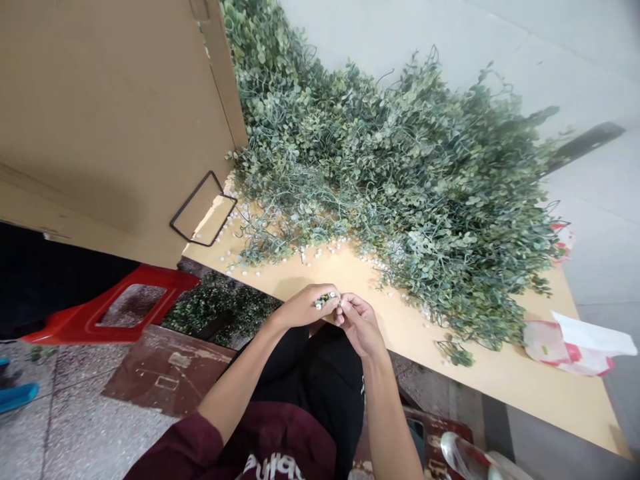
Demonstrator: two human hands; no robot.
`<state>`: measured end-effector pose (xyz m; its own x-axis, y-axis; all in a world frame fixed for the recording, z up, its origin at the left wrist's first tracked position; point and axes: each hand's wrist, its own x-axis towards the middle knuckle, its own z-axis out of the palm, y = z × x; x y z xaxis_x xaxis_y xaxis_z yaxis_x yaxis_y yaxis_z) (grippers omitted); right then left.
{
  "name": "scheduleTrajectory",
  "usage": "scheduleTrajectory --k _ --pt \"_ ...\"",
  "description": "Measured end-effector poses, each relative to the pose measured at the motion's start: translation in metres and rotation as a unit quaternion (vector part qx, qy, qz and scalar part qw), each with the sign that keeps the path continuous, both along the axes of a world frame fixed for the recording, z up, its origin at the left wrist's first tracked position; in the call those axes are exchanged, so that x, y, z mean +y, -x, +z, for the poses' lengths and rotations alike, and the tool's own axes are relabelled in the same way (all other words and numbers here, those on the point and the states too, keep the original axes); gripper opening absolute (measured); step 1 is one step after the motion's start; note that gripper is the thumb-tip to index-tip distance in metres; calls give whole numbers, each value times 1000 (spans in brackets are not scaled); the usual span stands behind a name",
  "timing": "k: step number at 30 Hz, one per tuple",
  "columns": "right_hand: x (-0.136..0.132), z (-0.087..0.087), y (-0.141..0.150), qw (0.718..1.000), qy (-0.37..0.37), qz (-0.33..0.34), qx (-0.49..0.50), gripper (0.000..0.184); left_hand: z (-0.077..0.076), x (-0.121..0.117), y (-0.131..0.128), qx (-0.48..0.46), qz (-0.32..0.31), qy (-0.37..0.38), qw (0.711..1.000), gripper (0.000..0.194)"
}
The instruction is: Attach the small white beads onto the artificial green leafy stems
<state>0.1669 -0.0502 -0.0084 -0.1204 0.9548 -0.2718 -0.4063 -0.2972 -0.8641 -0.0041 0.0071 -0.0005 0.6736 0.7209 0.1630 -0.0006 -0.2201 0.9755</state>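
Observation:
My left hand (306, 306) is closed around a small bundle of green pieces with white tips (325, 301), whose exact kind I cannot make out. Its fingertips meet those of my right hand (361, 325), which is pinched together; whatever lies in that pinch is too small to tell. Both hands are over the near edge of the table, above my lap. Just beyond them, small white beads or caps (319, 253) lie scattered on the tabletop. A large heap of artificial leafy sprigs (390, 160) spreads behind these.
A cardboard box (115, 113) stands at the left, near a black wire frame (197, 241). Red-and-white plastic packaging (547, 343) lies on the right of the yellow tabletop (565, 393). A red plastic stool (90, 327) and more greenery (225, 303) are below, left.

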Motion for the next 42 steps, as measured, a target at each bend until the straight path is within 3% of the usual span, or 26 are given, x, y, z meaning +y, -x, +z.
scheduleTrajectory --k 17,42 --pt "0 -1 6 998 -19 -31 -43 18 3 4 2 15 -1 -32 999 35" --pt "3 3 3 1000 5 -21 0 21 3 2 1 0 -12 -32 999 42"
